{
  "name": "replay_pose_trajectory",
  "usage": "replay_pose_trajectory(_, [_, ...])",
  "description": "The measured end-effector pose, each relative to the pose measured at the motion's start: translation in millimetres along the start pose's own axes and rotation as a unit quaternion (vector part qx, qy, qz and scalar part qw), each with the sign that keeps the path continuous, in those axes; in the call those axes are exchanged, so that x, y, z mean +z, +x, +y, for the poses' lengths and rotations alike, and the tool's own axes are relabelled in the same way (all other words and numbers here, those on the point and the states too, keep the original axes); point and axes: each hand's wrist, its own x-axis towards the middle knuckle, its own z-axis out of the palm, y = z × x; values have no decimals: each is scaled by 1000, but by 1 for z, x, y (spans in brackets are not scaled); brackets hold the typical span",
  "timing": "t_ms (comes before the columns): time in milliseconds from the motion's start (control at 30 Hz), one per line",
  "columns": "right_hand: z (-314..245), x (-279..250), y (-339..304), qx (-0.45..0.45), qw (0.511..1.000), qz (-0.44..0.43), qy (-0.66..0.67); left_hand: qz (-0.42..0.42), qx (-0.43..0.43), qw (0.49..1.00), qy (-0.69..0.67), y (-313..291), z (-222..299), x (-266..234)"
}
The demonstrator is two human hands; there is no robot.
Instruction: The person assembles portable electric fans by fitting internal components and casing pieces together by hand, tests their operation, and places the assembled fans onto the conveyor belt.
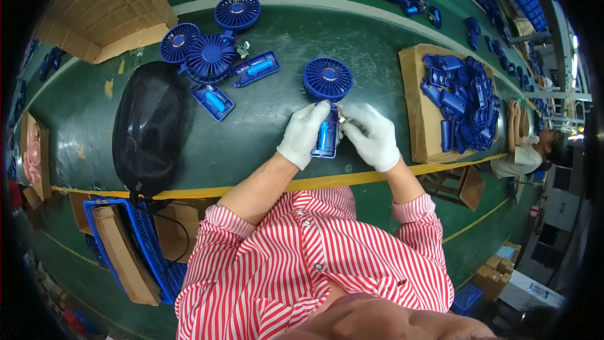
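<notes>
In front of me lies a dark blue handheld fan (pixel 328 78), its round head pointing away and its handle opened toward me. Inside the handle shows a bright blue cylindrical battery (pixel 323 136). My left hand (pixel 301 133), in a white glove, is closed on the handle's left side, thumb near the neck. My right hand (pixel 372 135), also gloved, has its fingers pinched at the handle's right upper side, by a small circuit board (pixel 340 117) with thin wires. Exactly what the right fingertips grip is partly hidden.
More blue fans (pixel 211 58) with opened handles lie at the far left, beside a black mesh case (pixel 148 127). A cardboard tray (pixel 415 119) of blue handle shells stands at right. An open carton (pixel 104 9) sits far left. Another person (pixel 523 152) works at far right.
</notes>
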Motion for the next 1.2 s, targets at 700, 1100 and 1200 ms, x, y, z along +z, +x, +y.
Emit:
replay_pose_trajectory(700, [5, 23, -3, -39, 994, 30, 96, 78, 49, 995, 34, 4, -8, -6])
replay_pose_trajectory(1100, [5, 9, 8, 246, 940, -62, 226, 26, -9, 999, -34, 1, -1, -3])
replay_pose_trajectory(1200, [7, 11, 6, 183, 966, -58, 171, 26, 2, 999, -34, 1, -3, -4])
